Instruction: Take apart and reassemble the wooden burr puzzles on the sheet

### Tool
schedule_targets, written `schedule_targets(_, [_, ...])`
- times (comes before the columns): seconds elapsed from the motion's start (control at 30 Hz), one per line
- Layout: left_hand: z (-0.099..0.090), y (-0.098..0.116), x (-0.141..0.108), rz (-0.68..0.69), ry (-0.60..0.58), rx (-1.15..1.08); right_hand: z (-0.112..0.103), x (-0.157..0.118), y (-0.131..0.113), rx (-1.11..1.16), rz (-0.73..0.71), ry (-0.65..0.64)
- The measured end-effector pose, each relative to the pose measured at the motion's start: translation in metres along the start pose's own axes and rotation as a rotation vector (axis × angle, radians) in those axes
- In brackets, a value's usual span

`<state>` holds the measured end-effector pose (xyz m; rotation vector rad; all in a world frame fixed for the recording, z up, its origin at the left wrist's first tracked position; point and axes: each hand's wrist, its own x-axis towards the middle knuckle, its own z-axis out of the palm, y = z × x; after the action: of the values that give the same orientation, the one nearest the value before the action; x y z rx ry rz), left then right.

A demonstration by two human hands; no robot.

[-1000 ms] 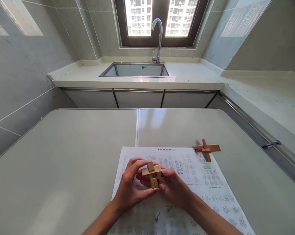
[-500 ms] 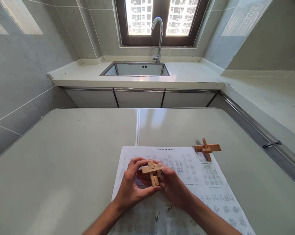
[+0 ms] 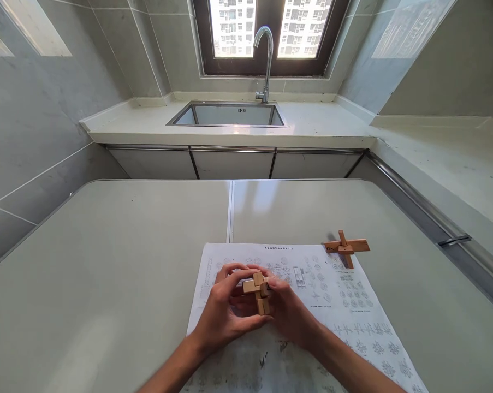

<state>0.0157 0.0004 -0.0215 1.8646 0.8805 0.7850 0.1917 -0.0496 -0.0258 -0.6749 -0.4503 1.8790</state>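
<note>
A light wooden burr puzzle (image 3: 257,289), made of interlocked blocks, is held between both hands above a printed sheet. My left hand (image 3: 225,305) curves around its left side, with the thumb beneath and the fingers over the top and behind. At its right side, my right hand (image 3: 289,308) grips with the thumb on a block; its other fingers are partly hidden behind the puzzle. Under the hands lies the white paper sheet (image 3: 377,349), covered with small diagrams and some dark smudges.
A darker, cross-shaped wooden puzzle (image 3: 345,249) rests on the sheet's upper right corner and the table (image 3: 107,262). Beyond the table are a counter with a sink (image 3: 230,126) and a faucet (image 3: 266,65) below a window. A metal rail (image 3: 418,202) runs along the right.
The puzzle has turned slightly and shifted a little to the right and down within my hands. Both hands keep hold of it. The darker cross-shaped puzzle stays in place.
</note>
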Motion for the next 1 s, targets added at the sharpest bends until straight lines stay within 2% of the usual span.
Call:
schedule_targets(0.1, [0.001,0.001,-0.001,-0.013,-0.024,0.003,0.001,-0.001,-0.001,0.002,0.030,-0.052])
schedule_targets(0.33, [-0.001,0.003,-0.002,-0.023,-0.046,0.029,-0.002,-0.002,0.000,0.061,0.058,-0.020])
schedule_targets(0.67, [0.000,0.003,-0.004,-0.008,-0.042,-0.047,-0.002,-0.004,0.004,-0.042,0.046,-0.094])
schedule_targets(0.77, [-0.002,0.001,-0.005,0.010,0.009,-0.022,-0.002,-0.004,0.006,-0.175,-0.050,-0.047])
schedule_targets(0.9, [-0.008,0.000,-0.002,0.062,0.084,0.007,-0.007,-0.003,0.005,-0.584,-0.352,0.174])
schedule_targets(1.0, [-0.010,0.001,-0.002,0.068,0.075,-0.008,-0.012,-0.002,0.002,-0.813,-0.481,0.213])
